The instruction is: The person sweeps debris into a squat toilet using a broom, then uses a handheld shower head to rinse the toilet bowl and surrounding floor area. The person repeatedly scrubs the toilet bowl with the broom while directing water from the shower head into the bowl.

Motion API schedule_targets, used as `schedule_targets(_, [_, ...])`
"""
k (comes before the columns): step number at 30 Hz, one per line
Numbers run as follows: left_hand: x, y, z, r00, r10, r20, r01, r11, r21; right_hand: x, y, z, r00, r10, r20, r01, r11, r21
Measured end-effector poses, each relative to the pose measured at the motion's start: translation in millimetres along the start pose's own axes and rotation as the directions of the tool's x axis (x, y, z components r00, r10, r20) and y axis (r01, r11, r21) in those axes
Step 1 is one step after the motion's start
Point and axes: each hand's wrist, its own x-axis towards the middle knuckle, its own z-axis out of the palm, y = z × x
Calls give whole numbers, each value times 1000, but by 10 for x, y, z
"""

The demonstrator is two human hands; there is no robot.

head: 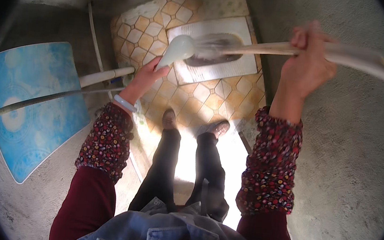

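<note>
My left hand (pixel 147 77) holds a pale, rounded ladle or dipper (pixel 179 49) by its narrow end, its wide end over the left part of a white squat toilet pan (pixel 197 74). Higher at the right, my right hand (pixel 307 62) is closed around a long pale wooden handle (pixel 267 49). The handle's lower end reaches into the pan's basin, where its head is blurred. Its other end runs off to the right and is blurred too. A pale bangle is on my left wrist.
Orange and white patterned tiles (pixel 208 100) surround the pan. A blue patterned board (pixel 37 102) leans at the left, with a grey hose (pixel 38 99) across it and a white pipe (pixel 106 76) beside it. A rough concrete wall (pixel 349 145) rises at the right.
</note>
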Motion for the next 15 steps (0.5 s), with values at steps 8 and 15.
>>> schedule_targets(8, [10, -55, 6, 999, 5, 35, -7, 999, 39, -85, 652, -464, 985, 173, 26, -169, 980, -107])
schedule_targets(15, [5, -77, -11, 1000, -16, 21, 15, 998, 64, -322, 762, -533, 998, 65, 2, -64, 983, -170])
